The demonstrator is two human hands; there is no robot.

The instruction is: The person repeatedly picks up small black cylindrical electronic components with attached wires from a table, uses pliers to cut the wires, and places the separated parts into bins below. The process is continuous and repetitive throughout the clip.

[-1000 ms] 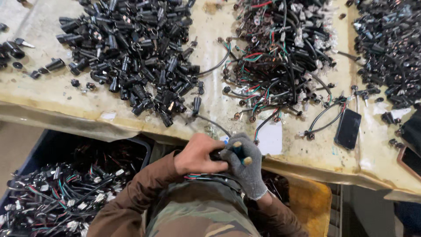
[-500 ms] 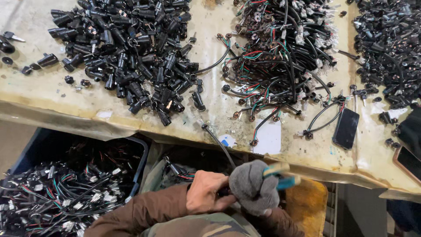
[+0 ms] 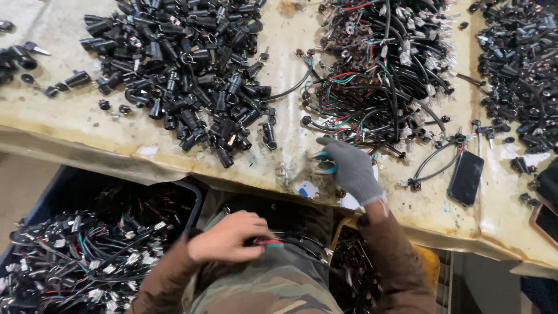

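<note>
My bare left hand (image 3: 228,237) is low over my lap, fingers closed on a bundle of red, green and black wires (image 3: 268,242). My right hand (image 3: 349,168), in a grey knit glove, is up on the worn yellow table (image 3: 279,157) near its front edge. It holds a small tool with teal handles (image 3: 325,163), right beside the tangled pile of black cables with coloured wires (image 3: 378,75). A large heap of black plastic connector parts (image 3: 186,75) lies to the left on the table.
A dark bin (image 3: 81,244) full of wired black parts sits below the table at left. A black phone (image 3: 466,177) lies on the table at right, with another heap of black parts (image 3: 523,70) behind it. A yellow container (image 3: 427,264) is under the table's right side.
My gloved right hand has risen from my lap to the table edge with the teal tool. My left hand stayed low and now holds the wires alone.
</note>
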